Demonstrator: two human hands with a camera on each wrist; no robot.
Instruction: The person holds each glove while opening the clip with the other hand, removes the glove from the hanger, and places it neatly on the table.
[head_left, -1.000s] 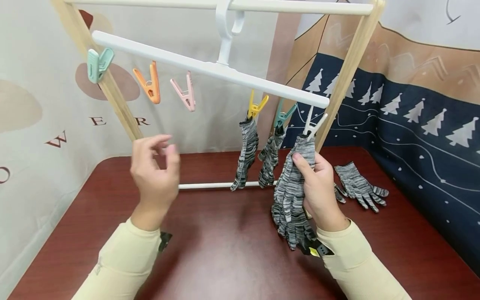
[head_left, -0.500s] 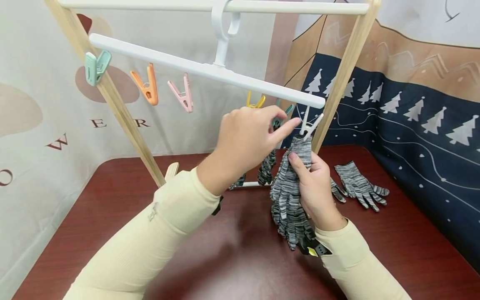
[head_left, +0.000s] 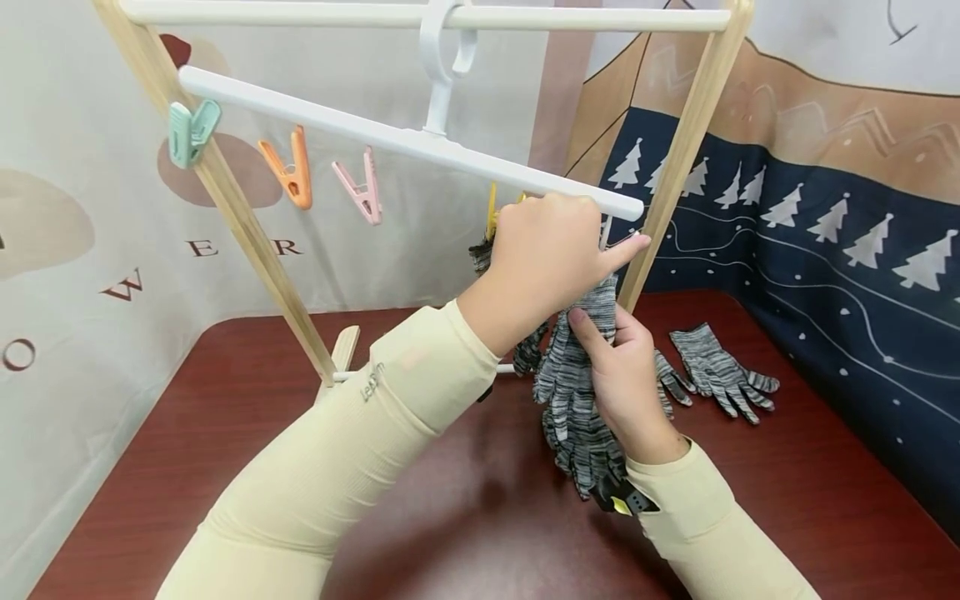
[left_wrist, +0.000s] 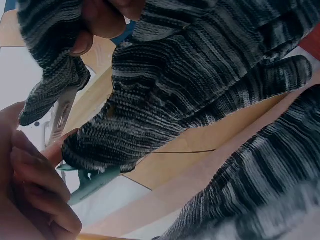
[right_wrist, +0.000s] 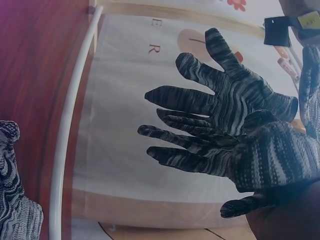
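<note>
My left hand (head_left: 551, 250) reaches under the right end of the white hanger bar (head_left: 525, 175), thumb and fingers pinching the white clothespin (left_wrist: 60, 112), mostly hidden by the hand in the head view. Below it, my right hand (head_left: 626, 375) grips a black-and-grey knit glove (head_left: 573, 375) near its cuff, thumb in front. The glove's fingers hang down, and more knit fingers show below it. A teal clothespin (left_wrist: 95, 185) bites the cuff of another striped glove (left_wrist: 155, 85) beside the left hand. Behind the left hand, a yellow clothespin (head_left: 492, 212) holds a further glove (head_left: 480, 254).
On the left half of the bar hang mint (head_left: 191, 133), orange (head_left: 294, 171) and pink (head_left: 363, 187) clothespins. A wooden frame (head_left: 240, 225) carries the hanger. Another striped glove (head_left: 720, 367) lies on the dark red table (head_left: 795, 475) at right, with more knit fingers beside it.
My left hand has swung from the left across to the white clothespin and taken hold of it. My right hand stays on the glove, shifting slightly left in the view.
</note>
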